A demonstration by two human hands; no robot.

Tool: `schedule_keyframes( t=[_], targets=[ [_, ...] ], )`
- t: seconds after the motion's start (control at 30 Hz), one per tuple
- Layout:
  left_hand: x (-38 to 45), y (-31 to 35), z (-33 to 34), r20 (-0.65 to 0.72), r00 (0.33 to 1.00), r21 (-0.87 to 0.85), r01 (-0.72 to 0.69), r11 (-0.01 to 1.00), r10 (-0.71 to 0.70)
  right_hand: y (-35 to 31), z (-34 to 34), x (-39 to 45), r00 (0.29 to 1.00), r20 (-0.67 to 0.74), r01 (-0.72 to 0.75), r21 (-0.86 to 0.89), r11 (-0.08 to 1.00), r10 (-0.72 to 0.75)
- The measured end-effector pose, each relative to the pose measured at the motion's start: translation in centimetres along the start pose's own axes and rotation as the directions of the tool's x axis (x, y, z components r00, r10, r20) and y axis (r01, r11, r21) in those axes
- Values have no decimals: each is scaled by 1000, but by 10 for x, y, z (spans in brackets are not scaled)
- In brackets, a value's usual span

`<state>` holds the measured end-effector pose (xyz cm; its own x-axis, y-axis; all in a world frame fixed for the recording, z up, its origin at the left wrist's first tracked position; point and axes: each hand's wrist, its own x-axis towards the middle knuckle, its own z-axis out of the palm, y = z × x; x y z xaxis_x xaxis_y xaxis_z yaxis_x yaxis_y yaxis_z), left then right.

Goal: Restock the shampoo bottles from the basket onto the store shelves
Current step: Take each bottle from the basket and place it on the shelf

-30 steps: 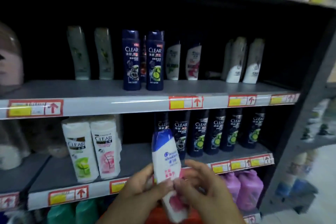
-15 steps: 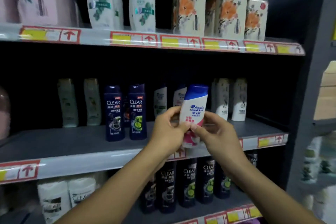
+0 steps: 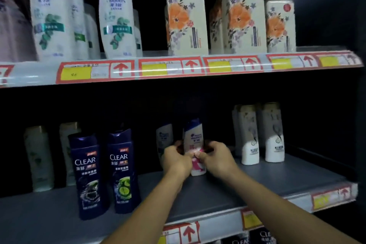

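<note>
- Grey metal shelf (image 3: 227,194) in the foreground, its front rail carrying red-and-yellow price tags (image 3: 179,233) with red arrows.
- Two bare forearms reach up from the lower edge and meet over the middle of this shelf.
- Left hand (image 3: 175,161) grasps the lower left side of the bottle (image 3: 193,138), fingers curled round it.
- Right hand (image 3: 216,159) grasps the lower right side; thumb pressed on the front of the pink label area.
- Bottle is white with a dark blue cap and pink flower print low down. Upright, base on or just at the shelf surface; contact not clear.
- Left of the hands, nearer the shelf front: two dark blue CLEAR bottles (image 3: 89,176), side by side, upright.
- Just behind and left of the held bottle: a similar white bottle (image 3: 164,134), dim, partly hidden by the left hand.
- Right of the hands, further back: two white bottles (image 3: 274,136), with more lined up behind them.
- Far left, at the back in shadow: two pale green bottles (image 3: 38,158).
- Upper shelf (image 3: 35,75), above and beyond: white blue-capped bottles with green leaf print (image 3: 52,18) on the left.
- Same shelf, right: cream packs with orange flowers (image 3: 187,18), three across the front, others behind.
- Back of the unit is dark; no detail readable.
</note>
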<state>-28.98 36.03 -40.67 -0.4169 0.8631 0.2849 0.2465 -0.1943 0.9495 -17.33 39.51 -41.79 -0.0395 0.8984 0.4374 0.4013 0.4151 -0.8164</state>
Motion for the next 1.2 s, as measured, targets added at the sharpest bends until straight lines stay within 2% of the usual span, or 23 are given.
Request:
schedule_keyframes(
  t=[0.27, 0.47, 0.53, 0.63, 0.83, 0.97, 1.03, 1.1, 1.2],
  targets=[
    [17, -9, 5, 0, 1000, 21, 8, 1000, -8, 7, 6, 11, 998, -12, -55, -18, 998, 54],
    [-5, 7, -11, 78, 996, 36, 29, 999, -32, -13, -6, -13, 990, -45, -137, -28, 990, 136],
    [-20, 16, -22, 100, 995, 16, 16, 1000, -17, -29, -14, -27, 986, -132, -106, -39, 994, 100],
    [-47, 27, -45, 118, 993, -23, -11, 1000, 13, -54, -17, -60, 981, -192, -2, 66, 998, 15],
    [-134, 20, -109, 180, 982, -139, -37, 990, 62, -75, 7, -167, 998, -47, 55, 218, 974, -46],
    [-212, -32, -169, 185, 976, -145, -92, 985, 118, -65, 29, -261, 997, 7, 75, 256, 964, -79],
    [-252, -77, -200, 216, 970, -104, -89, 991, 110, -42, 43, -314, 991, 81, 85, 246, 966, -108],
    [-286, -125, -229, 265, 962, -27, -59, 998, 64, -10, 62, -363, 976, 192, 79, 144, 986, -107],
    [-313, -216, -263, 341, 930, 313, 23, 950, -135, 62, 104, -422, 914, 403, 8, -116, 993, 40]
  ],
)
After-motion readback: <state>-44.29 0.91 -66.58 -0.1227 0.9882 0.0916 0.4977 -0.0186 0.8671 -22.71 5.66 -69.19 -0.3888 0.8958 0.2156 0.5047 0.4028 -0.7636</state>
